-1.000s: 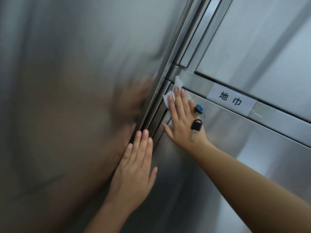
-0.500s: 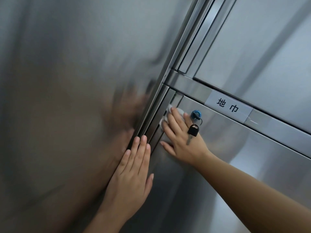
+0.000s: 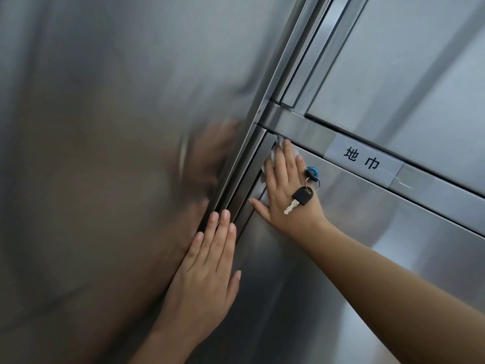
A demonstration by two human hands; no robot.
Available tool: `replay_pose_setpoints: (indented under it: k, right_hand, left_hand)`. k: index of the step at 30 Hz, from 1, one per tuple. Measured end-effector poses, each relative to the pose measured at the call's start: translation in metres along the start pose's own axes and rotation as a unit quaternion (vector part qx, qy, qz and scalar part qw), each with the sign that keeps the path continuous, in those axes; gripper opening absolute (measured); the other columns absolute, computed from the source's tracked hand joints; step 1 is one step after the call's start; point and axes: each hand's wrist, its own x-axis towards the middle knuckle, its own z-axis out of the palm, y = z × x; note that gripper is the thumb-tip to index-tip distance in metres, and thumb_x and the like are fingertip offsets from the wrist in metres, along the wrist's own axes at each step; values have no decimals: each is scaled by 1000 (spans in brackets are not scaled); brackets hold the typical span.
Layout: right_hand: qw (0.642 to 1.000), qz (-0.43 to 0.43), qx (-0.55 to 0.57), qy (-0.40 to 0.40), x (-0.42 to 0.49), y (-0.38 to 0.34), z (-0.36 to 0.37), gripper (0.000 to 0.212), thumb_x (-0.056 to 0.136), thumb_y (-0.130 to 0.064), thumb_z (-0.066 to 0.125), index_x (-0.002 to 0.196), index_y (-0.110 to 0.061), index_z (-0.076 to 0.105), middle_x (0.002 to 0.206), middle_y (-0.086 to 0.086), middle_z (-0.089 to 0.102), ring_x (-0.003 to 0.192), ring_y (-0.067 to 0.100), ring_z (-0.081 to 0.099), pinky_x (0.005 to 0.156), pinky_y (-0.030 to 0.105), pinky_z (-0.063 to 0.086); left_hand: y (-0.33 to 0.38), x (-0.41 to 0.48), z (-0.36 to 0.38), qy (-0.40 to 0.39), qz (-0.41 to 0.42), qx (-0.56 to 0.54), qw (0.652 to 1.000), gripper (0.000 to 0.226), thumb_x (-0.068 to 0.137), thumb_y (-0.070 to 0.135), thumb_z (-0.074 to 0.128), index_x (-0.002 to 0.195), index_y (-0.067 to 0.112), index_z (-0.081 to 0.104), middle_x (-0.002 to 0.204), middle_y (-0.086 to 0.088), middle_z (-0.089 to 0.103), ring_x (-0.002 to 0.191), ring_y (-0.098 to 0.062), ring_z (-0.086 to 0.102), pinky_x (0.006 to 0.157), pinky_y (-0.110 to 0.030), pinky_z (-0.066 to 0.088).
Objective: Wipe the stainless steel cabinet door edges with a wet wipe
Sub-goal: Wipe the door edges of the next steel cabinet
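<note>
My right hand [image 3: 286,190] lies flat on the upper left corner of the lower stainless steel cabinet door [image 3: 367,232], pressing a white wet wipe [image 3: 274,153] against it. Only small bits of the wipe show past my fingertips, close to the door's top and left edges. My left hand [image 3: 207,274] rests flat, fingers together, on the big steel side panel [image 3: 105,153], its fingertips at the vertical frame edge [image 3: 244,177]. It holds nothing.
A blue lock [image 3: 311,171] with a black-headed key [image 3: 301,197] on a ring hangs just right of my right hand. A white label [image 3: 363,160] with two characters is taped on the horizontal rail above. An upper door [image 3: 406,74] fills the top right.
My right hand slid down the door's left edge with the wipe half a second ago, then back up to the top corner. My left hand stayed in place.
</note>
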Motion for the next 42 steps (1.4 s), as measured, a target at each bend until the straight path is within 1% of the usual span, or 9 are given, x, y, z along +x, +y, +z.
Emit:
replay_pose_setpoints:
  k: [4,13,17,21,27,32,35,39,42]
  right_hand:
    - [1000,26,-2,-9,2,-4,0,86,91,-62,15,143,6,20,149,29,18,140,42,5,113,50,3]
    - [999,-20,-35,-8,-20,-15,3,81,91,-57,11,138,3,36,145,27,31,139,39,18,111,52,15]
    - [997,-75,-9,5,-42,-32,9,76,90,-59,23,133,-1,47,140,20,44,137,35,28,110,48,24]
    - [995,-100,18,0,-57,-47,11,71,88,-59,33,131,-5,52,136,16,49,134,31,35,107,43,33]
    - [989,-147,-1,17,-54,-28,13,64,90,-55,35,134,-11,49,141,14,45,136,29,32,108,43,30]
    - [991,-121,-33,42,-41,-10,12,65,89,-54,31,134,-12,50,141,13,45,135,30,33,107,42,32]
    - [993,-109,-28,40,-43,-13,15,66,89,-55,28,135,-11,48,143,13,42,137,31,30,109,45,24]
    - [994,-104,-16,30,-48,-22,19,66,92,-54,22,137,-10,44,145,15,39,139,34,22,111,49,16]
    - [993,-116,-7,23,-53,-29,22,67,91,-56,24,134,-10,46,143,15,41,139,35,23,110,52,22]
  left_hand:
    - [0,0,0,-2,-1,4,1000,64,86,32,34,139,-4,28,148,-21,28,139,-30,21,113,-39,13]
    - [-1,-2,-3,-9,6,-5,1000,63,86,31,36,138,-5,36,147,-21,30,137,-28,24,111,-39,16]
    - [-1,-3,-4,-13,5,10,1000,62,85,31,36,136,-5,37,146,-22,31,136,-33,30,111,-40,17]
    - [-1,-5,-2,-16,1,12,1000,64,87,32,34,139,-5,29,147,-22,29,136,-33,29,111,-41,17]
    - [5,-19,6,-48,-39,-4,998,65,86,35,35,136,-8,35,146,-24,28,136,-35,27,112,-39,12]
    - [12,-29,20,-31,-68,-4,997,68,87,36,35,138,-7,27,147,-25,25,139,-33,21,112,-43,12]
    - [20,-39,29,-39,-58,-15,997,68,87,38,34,139,-4,24,148,-22,23,140,-29,13,112,-42,10]
    - [25,-56,41,-82,-71,-38,993,70,86,41,34,139,-5,24,148,-23,24,140,-31,18,111,-40,11]
    - [27,-67,49,-114,-102,-47,987,75,86,46,32,139,-7,29,147,-26,25,138,-35,22,110,-41,11]
